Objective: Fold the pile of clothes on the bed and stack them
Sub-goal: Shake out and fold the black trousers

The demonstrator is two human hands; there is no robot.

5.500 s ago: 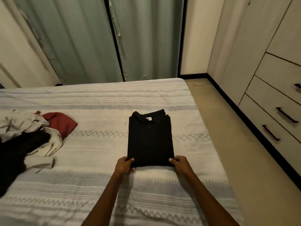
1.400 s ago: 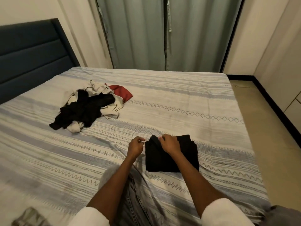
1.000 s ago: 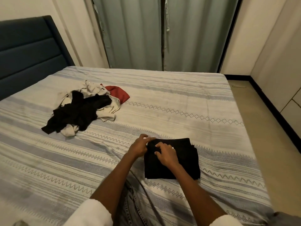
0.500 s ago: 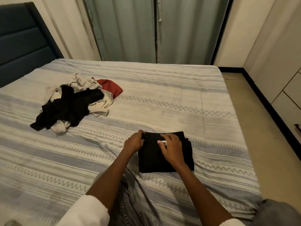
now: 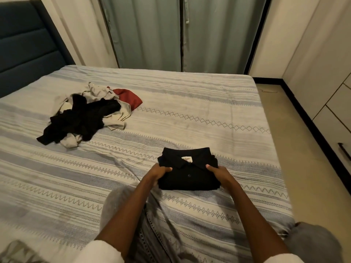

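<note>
A folded black polo shirt [image 5: 188,173] lies on the striped bed [image 5: 190,118], collar and white label facing up. My left hand [image 5: 158,172] grips its left edge, thumb on top. On the opposite edge my right hand [image 5: 218,174] holds the shirt the same way. Further back on the left lies a loose pile of clothes [image 5: 85,116]: black, cream and a red piece [image 5: 129,97], all unfolded.
A dark blue headboard [image 5: 24,44] stands at the left. Grey-green curtains [image 5: 171,33] hang behind the bed. A wardrobe with drawers [image 5: 330,88] lines the right wall, with a strip of floor [image 5: 296,149] between it and the bed. My knee in grey jeans rests on the bed.
The shirt went from a long fold to a compact square. My hands left the collar area on top and now grip the shirt's left and right edges.
</note>
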